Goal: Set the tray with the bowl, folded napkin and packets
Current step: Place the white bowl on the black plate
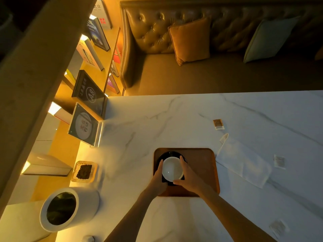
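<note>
Legibly, only "A8" in a circle shows on the dark standing sign at the surface's far-left corner; print on the brown packet and two pale packets is too small to read. Both forearms reach forward from below. The left hand and right hand cup the round white bowl from either side, fingers curled against its rim, over a black saucer on the left part of the brown wooden tray. A white cloth napkin lies on the white marble surface, touching the tray's right edge.
</note>
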Demonstrator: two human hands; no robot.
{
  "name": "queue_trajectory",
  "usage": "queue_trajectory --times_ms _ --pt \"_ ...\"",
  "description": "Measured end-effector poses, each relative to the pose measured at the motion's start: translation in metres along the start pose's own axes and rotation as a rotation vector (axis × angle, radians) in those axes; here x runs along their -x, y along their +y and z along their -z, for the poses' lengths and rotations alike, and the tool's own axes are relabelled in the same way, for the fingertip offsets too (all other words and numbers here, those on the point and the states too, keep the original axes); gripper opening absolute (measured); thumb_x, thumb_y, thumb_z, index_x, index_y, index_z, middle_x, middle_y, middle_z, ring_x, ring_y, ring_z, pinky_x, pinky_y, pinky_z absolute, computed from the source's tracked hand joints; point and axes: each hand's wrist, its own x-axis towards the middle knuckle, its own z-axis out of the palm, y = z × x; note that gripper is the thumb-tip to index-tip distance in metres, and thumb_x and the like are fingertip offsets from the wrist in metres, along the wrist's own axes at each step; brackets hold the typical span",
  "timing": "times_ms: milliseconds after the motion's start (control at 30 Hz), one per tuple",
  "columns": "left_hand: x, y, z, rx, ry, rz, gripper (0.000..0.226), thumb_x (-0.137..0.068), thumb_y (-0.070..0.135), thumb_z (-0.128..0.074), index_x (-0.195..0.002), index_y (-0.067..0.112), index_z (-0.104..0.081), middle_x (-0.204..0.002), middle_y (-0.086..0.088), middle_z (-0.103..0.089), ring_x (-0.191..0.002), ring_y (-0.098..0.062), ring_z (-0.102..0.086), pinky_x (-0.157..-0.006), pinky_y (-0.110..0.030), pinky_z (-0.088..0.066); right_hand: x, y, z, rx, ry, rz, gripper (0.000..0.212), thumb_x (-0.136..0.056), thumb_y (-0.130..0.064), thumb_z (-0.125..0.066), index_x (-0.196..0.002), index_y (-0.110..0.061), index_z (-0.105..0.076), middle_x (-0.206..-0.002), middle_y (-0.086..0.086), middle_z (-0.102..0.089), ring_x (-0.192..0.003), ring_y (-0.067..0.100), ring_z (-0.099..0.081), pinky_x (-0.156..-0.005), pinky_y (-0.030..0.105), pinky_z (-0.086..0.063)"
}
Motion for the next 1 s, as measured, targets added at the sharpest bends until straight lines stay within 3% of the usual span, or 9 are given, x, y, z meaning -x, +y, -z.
queue_trajectory --times_ms 100,267,600,1000 --pt "0.003 0.0 0.002 -0.047 -0.046 0.011 0.113 -0.078 0.002 -0.069 -0.152 0.022 0.014 -0.159 -0.003 -0.01 -0.147 -0.025 -0.015 -0.12 -0.048 -0.023 -0.001 0.004 -0.006 0.063 0.025 0.037 0.115 -0.077 -0.036 -0.076 -0.151 -0.026 0.011 -0.16 -0.002 -0.013 -0.146 0.018 -0.021 -0.115 0.034 -0.028" --pt "0.002 0.004 -0.001 -0.115 0.012 0.023 0.107 -0.084 0.015 -0.07 -0.152 0.022 0.012 -0.158 -0.004 -0.019 -0.145 -0.025 -0.025 -0.119 -0.043 -0.026 0.0 0.008 -0.009 0.105 0.094 0.071 0.112 -0.076 -0.042 -0.075 -0.151 -0.026 0.006 -0.159 -0.004 -0.019 -0.144 0.015 -0.026 -0.112 0.026 -0.028" --pt "-0.001 0.006 0.001 -0.217 -0.05 0.073 0.109 -0.089 0.02 -0.066 -0.148 0.022 0.026 -0.157 -0.006 -0.021 -0.138 -0.027 -0.037 -0.114 -0.043 -0.034 0.0 0.009 -0.01 0.132 0.138 0.07 0.107 -0.079 -0.04 -0.073 -0.151 -0.026 0.006 -0.158 -0.003 -0.024 -0.14 0.015 -0.034 -0.11 0.025 -0.032" --pt "0.002 0.01 0.0 -0.229 -0.032 0.101 0.116 -0.084 0.036 -0.072 -0.149 0.026 0.025 -0.153 -0.007 -0.035 -0.129 -0.03 -0.05 -0.111 -0.044 -0.038 -0.001 0.009 -0.007 0.154 0.137 0.068 0.107 -0.08 -0.038 -0.073 -0.151 -0.026 0.006 -0.158 -0.001 -0.022 -0.141 0.017 -0.033 -0.111 0.027 -0.032"
